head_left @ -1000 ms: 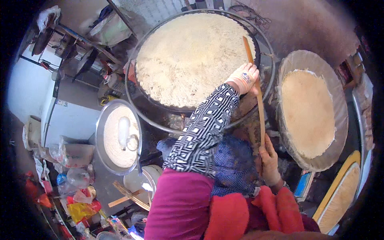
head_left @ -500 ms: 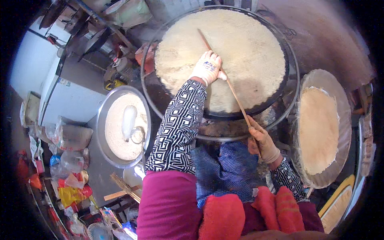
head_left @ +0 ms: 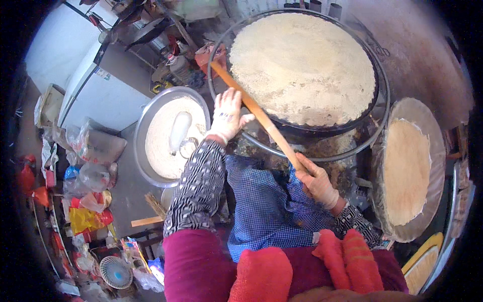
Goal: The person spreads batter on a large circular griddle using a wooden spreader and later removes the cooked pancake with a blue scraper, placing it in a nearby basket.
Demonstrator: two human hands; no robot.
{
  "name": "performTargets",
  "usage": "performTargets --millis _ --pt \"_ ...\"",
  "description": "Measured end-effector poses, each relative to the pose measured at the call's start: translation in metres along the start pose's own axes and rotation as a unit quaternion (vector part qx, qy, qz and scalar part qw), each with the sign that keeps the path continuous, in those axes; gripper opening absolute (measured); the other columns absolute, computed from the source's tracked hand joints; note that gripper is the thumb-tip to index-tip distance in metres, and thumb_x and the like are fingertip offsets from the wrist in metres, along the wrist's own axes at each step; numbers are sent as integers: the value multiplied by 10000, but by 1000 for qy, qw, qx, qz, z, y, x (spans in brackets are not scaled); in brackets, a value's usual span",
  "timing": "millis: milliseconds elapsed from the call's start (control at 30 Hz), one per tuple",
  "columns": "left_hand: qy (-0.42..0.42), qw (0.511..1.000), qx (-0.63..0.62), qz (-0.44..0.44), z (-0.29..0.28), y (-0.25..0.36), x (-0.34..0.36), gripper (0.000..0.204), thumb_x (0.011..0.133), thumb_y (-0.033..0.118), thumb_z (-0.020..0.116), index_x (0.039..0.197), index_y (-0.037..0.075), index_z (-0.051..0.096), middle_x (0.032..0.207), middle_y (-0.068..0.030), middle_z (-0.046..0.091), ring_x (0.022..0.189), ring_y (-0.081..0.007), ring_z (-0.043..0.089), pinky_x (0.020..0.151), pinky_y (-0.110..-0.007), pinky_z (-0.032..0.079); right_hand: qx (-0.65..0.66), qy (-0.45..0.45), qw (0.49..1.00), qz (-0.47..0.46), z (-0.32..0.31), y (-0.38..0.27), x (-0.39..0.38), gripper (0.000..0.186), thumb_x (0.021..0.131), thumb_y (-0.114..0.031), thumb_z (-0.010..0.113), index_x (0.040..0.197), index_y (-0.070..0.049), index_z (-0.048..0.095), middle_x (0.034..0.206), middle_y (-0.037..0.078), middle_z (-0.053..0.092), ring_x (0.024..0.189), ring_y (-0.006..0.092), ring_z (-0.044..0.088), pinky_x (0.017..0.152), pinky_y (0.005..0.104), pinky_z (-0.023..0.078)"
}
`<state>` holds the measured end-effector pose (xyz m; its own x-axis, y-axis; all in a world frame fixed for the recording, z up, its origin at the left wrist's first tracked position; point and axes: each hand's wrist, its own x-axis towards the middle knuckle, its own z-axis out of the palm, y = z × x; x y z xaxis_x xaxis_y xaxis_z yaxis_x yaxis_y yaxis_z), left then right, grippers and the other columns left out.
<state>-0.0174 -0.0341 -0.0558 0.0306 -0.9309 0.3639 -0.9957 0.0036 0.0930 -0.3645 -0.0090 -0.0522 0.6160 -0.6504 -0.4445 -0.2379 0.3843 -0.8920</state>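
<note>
My right hand [head_left: 318, 183], in a pale glove with bare fingers, is closed around the near end of a long flat wooden spreader [head_left: 266, 123]. The spreader slants up to the left, its broad face showing, across the griddle's near left rim. My gloved left hand [head_left: 227, 113] lies along the spreader's left edge, fingers stretched and thumb out, apparently touching it. Beyond, a wide pale pancake [head_left: 302, 65] with a rough surface covers the round black griddle [head_left: 322, 132]. A metal basin [head_left: 146, 160] of pale batter stands left of my left hand, a clear bottle-like scoop [head_left: 180, 132] inside.
A metal ring [head_left: 386, 108] surrounds the griddle. To the right, a round tray lined with plastic [head_left: 436, 166] holds flat tan pancakes [head_left: 406, 171]. Plastic bags [head_left: 98, 146], a small white basket [head_left: 116, 272] and a brush [head_left: 155, 205] lie at left. Blue checked cloth [head_left: 266, 206] covers my lap.
The spreader has come off the middle of the pancake toward the griddle's near left edge and turned its broad face up. My left hand has moved left and nearer, off its grip.
</note>
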Motion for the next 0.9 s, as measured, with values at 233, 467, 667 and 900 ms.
performTargets --millis 233,467,667,900 --pt "-103 992 63 26 31 8 -78 580 798 296 681 1286 37 505 1343 -180 486 1339 -363 363 1143 -530 216 -565 195 783 -172 -69 -1 22 557 904 -307 585 1433 -290 412 794 223 666 689 432 645 630 524 518" --pt "-76 997 4 12 51 132 -79 354 748 332 710 978 89 595 1026 -133 582 1123 -353 516 1126 -539 244 -109 267 940 -183 -113 1 14 505 924 -141 634 1405 -167 483 699 -16 565 489 63 435 413 241 364" --pt "-25 986 -25 162 78 238 -105 623 873 416 505 1336 0 487 1307 -226 526 1311 -407 408 1146 -564 233 -173 30 977 -120 -15 36 -32 494 866 -235 665 1333 -114 558 1124 192 674 1055 267 663 926 343 495" --pt "-28 977 -164 135 -30 243 -81 684 792 298 661 1356 -24 445 1372 -258 423 1310 -452 362 1099 -584 258 -194 173 958 -124 -76 84 -161 502 871 -230 664 1342 -101 548 1157 172 674 1020 269 683 869 324 526"
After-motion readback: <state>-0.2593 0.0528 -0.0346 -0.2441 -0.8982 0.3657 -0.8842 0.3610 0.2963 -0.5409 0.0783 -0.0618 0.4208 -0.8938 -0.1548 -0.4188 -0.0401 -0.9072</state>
